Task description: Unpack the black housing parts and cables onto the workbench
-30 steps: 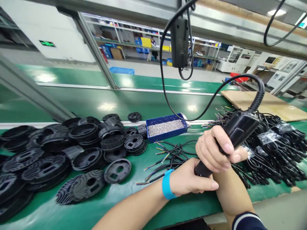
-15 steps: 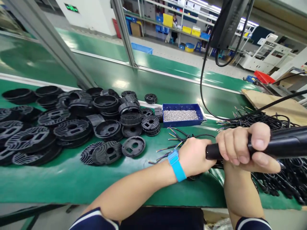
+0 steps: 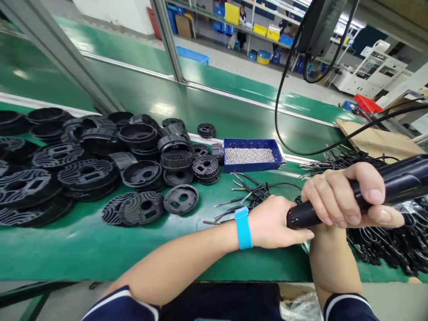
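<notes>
While clamped around the black screwdriver [image 3: 368,191], right hand [image 3: 341,196]; left hand's [image 3: 274,223] grip hidden.

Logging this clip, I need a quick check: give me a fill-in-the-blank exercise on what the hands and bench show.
1. The right hand has its grip around a black electric ____.
2. The left hand's wrist wears a ____ band.
3. The blue tray holds small silver ____.
4. The black round parts lie on a ____ mat.

Missing words: screwdriver; blue; screws; green
</notes>
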A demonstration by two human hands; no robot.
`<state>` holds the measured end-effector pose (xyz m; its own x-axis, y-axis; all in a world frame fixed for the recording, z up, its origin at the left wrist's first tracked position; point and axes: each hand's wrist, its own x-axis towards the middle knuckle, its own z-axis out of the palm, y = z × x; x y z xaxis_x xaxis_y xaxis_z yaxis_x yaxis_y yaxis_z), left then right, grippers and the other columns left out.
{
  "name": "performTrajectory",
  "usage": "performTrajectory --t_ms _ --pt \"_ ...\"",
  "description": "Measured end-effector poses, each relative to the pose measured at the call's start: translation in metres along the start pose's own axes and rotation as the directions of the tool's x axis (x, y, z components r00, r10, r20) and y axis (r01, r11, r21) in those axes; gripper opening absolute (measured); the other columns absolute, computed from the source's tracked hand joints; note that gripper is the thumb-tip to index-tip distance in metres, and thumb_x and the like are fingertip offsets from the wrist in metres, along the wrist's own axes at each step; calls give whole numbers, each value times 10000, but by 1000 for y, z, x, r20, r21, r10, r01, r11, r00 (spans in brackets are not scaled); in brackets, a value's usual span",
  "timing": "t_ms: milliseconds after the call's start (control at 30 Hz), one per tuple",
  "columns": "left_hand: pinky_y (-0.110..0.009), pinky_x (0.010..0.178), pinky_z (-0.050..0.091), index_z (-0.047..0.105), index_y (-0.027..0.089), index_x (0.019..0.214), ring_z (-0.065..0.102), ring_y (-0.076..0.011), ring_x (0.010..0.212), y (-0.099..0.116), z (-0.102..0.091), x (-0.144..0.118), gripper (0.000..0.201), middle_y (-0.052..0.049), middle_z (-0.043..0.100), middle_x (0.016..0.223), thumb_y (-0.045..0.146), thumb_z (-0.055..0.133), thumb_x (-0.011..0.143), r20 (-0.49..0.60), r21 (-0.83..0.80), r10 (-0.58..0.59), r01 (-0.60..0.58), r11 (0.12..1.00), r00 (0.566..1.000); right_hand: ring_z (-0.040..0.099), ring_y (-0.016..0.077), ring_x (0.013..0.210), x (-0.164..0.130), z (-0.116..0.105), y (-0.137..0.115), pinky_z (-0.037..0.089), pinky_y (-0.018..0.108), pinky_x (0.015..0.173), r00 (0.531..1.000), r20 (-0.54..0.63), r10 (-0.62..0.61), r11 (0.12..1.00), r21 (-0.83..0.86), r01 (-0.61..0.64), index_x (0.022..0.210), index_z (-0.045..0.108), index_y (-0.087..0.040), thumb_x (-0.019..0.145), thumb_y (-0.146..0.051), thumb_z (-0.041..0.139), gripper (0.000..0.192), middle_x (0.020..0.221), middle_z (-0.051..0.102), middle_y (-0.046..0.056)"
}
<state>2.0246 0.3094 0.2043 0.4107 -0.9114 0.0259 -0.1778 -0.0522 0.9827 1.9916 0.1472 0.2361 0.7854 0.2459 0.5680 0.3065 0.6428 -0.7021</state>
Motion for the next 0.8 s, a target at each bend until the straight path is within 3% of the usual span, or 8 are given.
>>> performTrajectory --t_ms 167,267,333,467,600,800 --pt "-222 459 284 445 185 566 350 -73 498 -1 3 0 279 67 406 530 263 684 687 26 -114 3 0 993 1000 442 127 311 0 0 -11 430 278 363 984 40 172 985 -42 -170 866 682 -360 659 -320 776 231 438 527 -84" --pt "-217 440 281 438 185 552 334 -70 483 -1 5 0 293 69 390 514 266 693 672 75 -151 -24 35 988 997 459 125 323 1 -2 -15 443 275 373 980 104 171 985 -37 -168 884 679 -349 668 -296 763 237 456 538 -79" --pt "-219 446 286 449 185 556 343 -73 480 -1 7 0 275 61 412 516 262 684 678 19 -107 -22 24 994 1000 468 118 341 0 -3 -18 452 273 390 973 144 180 983 -63 -172 877 672 -349 657 -329 778 245 472 539 -75" --pt "-233 489 315 529 186 590 403 -105 522 0 10 -1 167 28 501 555 242 658 680 -118 33 11 -7 999 993 470 138 369 -5 -5 -24 464 307 412 940 48 338 921 -222 -320 814 675 -347 616 -433 817 258 472 521 -56" --pt "-245 515 337 553 194 602 414 -117 505 1 10 -2 111 21 522 552 220 640 665 -211 149 61 -30 988 975 462 159 362 -10 -5 -29 469 332 418 942 1 336 902 -287 -322 784 669 -355 599 -467 819 263 463 511 -51" --pt "-245 508 343 553 197 597 432 -120 483 1 10 -1 118 22 537 546 204 651 662 -212 196 71 -29 980 975 398 148 309 -10 -3 -24 431 329 368 911 -65 407 843 -357 -402 735 636 -341 564 -546 825 327 425 466 -62"
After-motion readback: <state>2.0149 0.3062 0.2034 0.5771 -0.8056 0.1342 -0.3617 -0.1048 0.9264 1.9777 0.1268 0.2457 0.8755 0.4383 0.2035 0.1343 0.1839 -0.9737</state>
